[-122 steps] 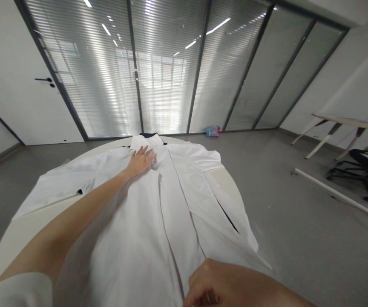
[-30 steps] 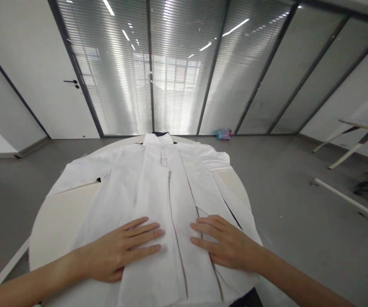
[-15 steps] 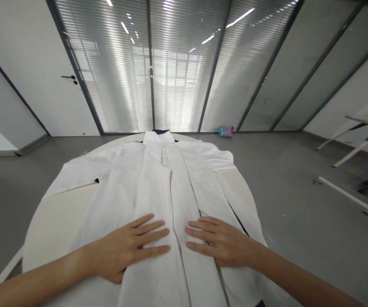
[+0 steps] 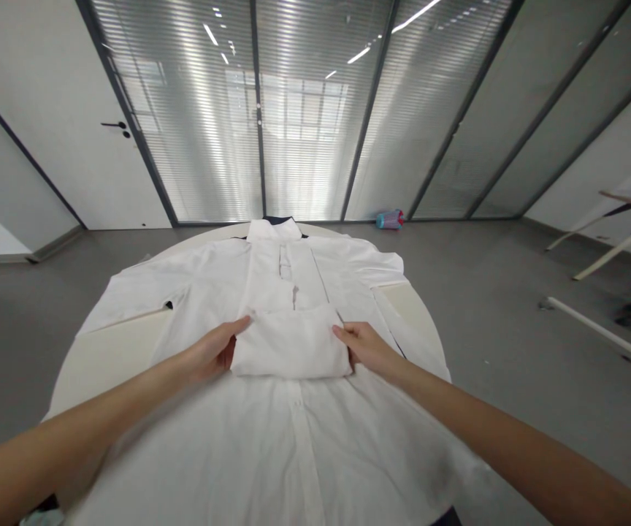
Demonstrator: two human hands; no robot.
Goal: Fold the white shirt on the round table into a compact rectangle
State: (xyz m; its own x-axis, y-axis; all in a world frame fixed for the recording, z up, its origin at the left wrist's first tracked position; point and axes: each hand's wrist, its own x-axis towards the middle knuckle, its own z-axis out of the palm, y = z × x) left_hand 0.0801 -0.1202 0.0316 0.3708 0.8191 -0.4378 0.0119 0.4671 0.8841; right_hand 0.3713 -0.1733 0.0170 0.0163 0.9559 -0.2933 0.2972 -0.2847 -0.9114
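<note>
Head view, and taking the clock from the middle of my feed, I have a white door [image 4: 63, 139] with a dark handle at ten o'clock. A bare edge of the round cream table [image 4: 101, 358] shows at eight. Beside it, the left hand [image 4: 220, 347] grips the near corner of a folded section [image 4: 292, 342] of white cloth, thumb on top. That section sits at six o'clock, over the white shirt [image 4: 211, 274], which spreads across the table with its collar near the centre. Further cloth with a button strip runs down to six; whether it belongs to the same shirt, I cannot tell. At five, the right hand [image 4: 367, 343] pinches the section's other side. I see a blue-and-red bin [image 4: 389, 219] at two, then a white pole [image 4: 603, 329] on the floor at three.
</note>
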